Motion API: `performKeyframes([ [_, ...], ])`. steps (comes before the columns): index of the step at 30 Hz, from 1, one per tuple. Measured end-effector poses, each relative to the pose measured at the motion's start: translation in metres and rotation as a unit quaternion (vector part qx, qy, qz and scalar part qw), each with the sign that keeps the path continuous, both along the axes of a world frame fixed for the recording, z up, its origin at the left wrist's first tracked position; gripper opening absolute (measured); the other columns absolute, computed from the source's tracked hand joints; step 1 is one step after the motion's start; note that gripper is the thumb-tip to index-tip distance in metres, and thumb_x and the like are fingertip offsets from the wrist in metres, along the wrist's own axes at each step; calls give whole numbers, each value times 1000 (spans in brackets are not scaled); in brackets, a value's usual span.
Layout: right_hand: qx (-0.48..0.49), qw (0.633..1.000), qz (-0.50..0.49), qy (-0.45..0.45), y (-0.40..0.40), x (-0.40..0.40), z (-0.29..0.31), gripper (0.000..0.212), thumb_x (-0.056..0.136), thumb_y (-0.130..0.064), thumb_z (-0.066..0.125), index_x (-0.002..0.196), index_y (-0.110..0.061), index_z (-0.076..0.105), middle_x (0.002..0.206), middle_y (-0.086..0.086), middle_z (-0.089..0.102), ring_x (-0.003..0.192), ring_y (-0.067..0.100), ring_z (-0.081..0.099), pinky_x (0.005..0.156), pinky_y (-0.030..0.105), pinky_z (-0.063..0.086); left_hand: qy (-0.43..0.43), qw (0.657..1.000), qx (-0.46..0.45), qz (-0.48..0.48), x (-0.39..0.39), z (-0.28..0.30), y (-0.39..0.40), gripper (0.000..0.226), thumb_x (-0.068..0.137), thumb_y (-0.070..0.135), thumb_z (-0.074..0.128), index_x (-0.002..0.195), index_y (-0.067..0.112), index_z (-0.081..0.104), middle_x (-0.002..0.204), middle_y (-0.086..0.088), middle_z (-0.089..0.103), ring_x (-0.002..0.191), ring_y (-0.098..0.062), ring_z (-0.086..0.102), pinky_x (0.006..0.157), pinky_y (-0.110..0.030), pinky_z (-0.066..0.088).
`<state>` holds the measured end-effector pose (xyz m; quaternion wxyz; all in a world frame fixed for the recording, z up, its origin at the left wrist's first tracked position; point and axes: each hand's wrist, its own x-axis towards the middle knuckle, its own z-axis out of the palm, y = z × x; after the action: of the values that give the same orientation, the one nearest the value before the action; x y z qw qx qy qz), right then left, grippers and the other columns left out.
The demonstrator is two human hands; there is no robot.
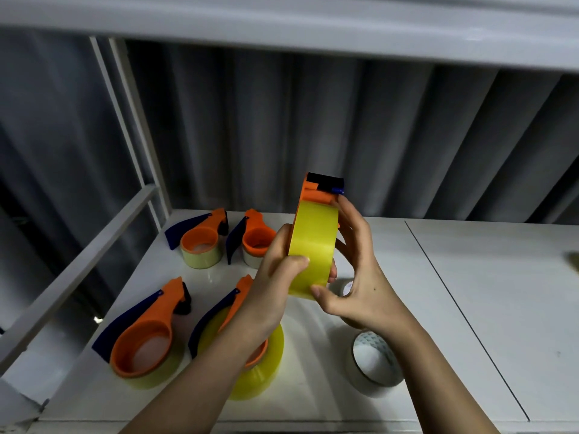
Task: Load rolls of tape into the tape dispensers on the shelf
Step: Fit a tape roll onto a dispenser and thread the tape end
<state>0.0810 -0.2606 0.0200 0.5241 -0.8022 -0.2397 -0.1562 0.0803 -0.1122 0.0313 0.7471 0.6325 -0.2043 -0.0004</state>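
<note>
I hold an orange tape dispenser (316, 191) upright above the white shelf (470, 308), with a yellow tape roll (311, 249) seated in it. My left hand (275, 277) grips the roll's left side, thumb across its face. My right hand (354, 270) wraps the right side, fingertips on the roll's lower edge. Several orange and blue dispensers with rolls in them lie on the shelf: two at the back (203, 239) (255, 239), two in front (147, 336) (250, 364). A loose whitish tape roll (372, 361) lies to the right of them.
A white shelf post and rail (103, 245) run along the left side. Another shelf board (313, 29) hangs overhead. A grey curtain (313, 136) closes the back. A second small roll (346, 288) peeks out behind my right hand.
</note>
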Motion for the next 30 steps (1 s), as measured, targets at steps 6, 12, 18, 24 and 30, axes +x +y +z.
performKeyframes([
  [6, -86, 996, -22, -24, -5, -6, 6, 113, 64, -37, 77, 152, -32, 5, 155, -5, 19, 144, 9, 25, 104, 9, 32, -17, 1000, -19, -12, -1, 2, -1, 29, 70, 25, 50, 95, 34, 61, 73, 7, 71, 70, -7, 68, 64, -19, 53],
  [12, -41, 998, 22, 31, -12, -12, 13, 109, 70, -43, 75, 153, -33, 4, 157, -16, 16, 145, 2, 20, 114, 22, 29, -46, 999, -21, -10, -4, -1, -3, 41, 66, 35, 49, 104, 30, 60, 77, 0, 71, 74, -12, 68, 68, -21, 53],
  [18, 20, 993, 38, 107, -15, -13, 10, 107, 67, -46, 75, 149, -46, 6, 149, -18, 30, 133, 9, 44, 101, 34, 47, -77, 997, -5, -28, -10, -2, -6, 44, 70, 31, 48, 113, 27, 54, 97, 16, 69, 88, -1, 66, 73, -14, 50],
  [24, 14, 997, 22, 69, -16, -17, 7, 111, 65, -33, 82, 150, -38, 10, 150, -10, 31, 135, 15, 43, 102, 37, 48, -72, 997, -1, -31, -12, -1, -6, 48, 69, 33, 48, 116, 24, 54, 94, 11, 70, 89, -7, 67, 73, -19, 51],
  [30, -25, 999, -19, 4, -14, -17, 7, 116, 64, -27, 86, 152, -25, 10, 153, 1, 24, 142, 17, 32, 112, 39, 39, -44, 998, -15, -32, -10, 6, -8, 44, 66, 36, 49, 108, 29, 59, 81, 2, 71, 77, -15, 69, 70, -26, 53],
])
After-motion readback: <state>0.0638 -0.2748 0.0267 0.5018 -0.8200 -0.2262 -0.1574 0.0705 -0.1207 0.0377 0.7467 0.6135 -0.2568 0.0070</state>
